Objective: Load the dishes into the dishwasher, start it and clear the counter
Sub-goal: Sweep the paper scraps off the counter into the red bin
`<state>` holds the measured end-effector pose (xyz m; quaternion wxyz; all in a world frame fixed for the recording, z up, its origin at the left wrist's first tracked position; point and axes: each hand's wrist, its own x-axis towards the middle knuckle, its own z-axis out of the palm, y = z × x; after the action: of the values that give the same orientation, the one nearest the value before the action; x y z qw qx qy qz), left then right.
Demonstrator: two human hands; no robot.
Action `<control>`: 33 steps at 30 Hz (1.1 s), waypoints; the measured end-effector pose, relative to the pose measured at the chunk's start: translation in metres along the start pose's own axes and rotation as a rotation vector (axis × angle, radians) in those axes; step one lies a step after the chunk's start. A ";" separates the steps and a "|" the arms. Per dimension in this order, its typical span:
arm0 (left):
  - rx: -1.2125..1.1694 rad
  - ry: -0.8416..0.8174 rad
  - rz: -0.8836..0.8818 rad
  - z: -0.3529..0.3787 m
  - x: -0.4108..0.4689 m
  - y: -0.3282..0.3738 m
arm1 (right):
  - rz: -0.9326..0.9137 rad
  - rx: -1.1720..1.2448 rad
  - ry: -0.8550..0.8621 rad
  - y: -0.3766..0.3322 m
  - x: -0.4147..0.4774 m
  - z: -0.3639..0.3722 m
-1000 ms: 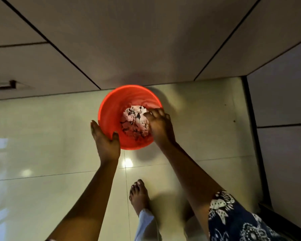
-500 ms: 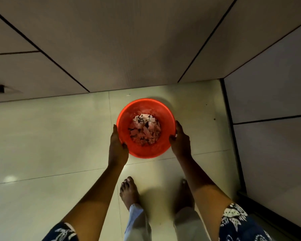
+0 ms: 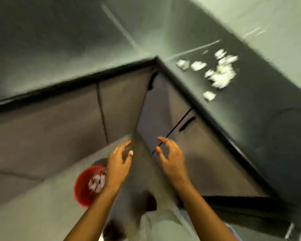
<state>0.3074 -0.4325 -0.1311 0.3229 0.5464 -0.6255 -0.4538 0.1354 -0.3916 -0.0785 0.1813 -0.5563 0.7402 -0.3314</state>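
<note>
Both hands have let go of the red bucket (image 3: 84, 186) (blurred), now below the left hand (image 3: 117, 165); fingers spread, empty.

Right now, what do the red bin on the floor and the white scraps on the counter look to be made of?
The red bin looks like moulded plastic: uniform bright colour, thin smooth rim. The white scraps on the dark counter look like torn or crumpled paper, matte with ragged edges, though motion blur leaves that open; tissue is possible.

Red bin (image 3: 83, 188) on floor; white scraps (image 3: 219, 73) scattered on counter (image 3: 268, 101).
</note>
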 end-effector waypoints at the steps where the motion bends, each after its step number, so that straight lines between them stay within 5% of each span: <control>1: -0.018 -0.005 0.079 0.005 0.010 0.035 | -0.012 0.015 0.086 -0.007 0.005 -0.033; 6: 0.099 -0.129 0.380 0.064 0.075 0.164 | 0.096 -0.031 0.434 0.014 0.045 -0.162; 10: 0.500 -0.205 0.394 0.120 0.133 0.204 | 0.316 -0.162 0.115 0.063 0.093 -0.192; 14: 0.797 -0.206 0.323 0.153 0.178 0.212 | 0.302 -0.334 -0.044 0.090 0.138 -0.182; 19: 0.908 -0.145 0.262 0.170 0.223 0.228 | 0.283 -0.403 -0.007 0.111 0.202 -0.181; 26: 0.913 -0.341 0.402 0.188 0.290 0.252 | 0.294 -0.361 -0.005 0.122 0.293 -0.195; 29: 0.784 -0.176 0.476 0.171 0.295 0.249 | 0.274 -0.146 0.073 0.129 0.310 -0.207; 31: 0.705 -0.007 0.352 0.155 0.296 0.240 | 0.317 -0.063 0.149 0.139 0.324 -0.219; 33: 0.735 -0.049 0.170 0.149 0.305 0.234 | 0.403 -0.035 0.154 0.148 0.346 -0.227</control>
<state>0.0224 -0.7006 -0.0001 0.1268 0.5610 -0.7973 -0.1834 -0.2227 -0.6291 0.0160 0.1770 -0.3733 0.8537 -0.3171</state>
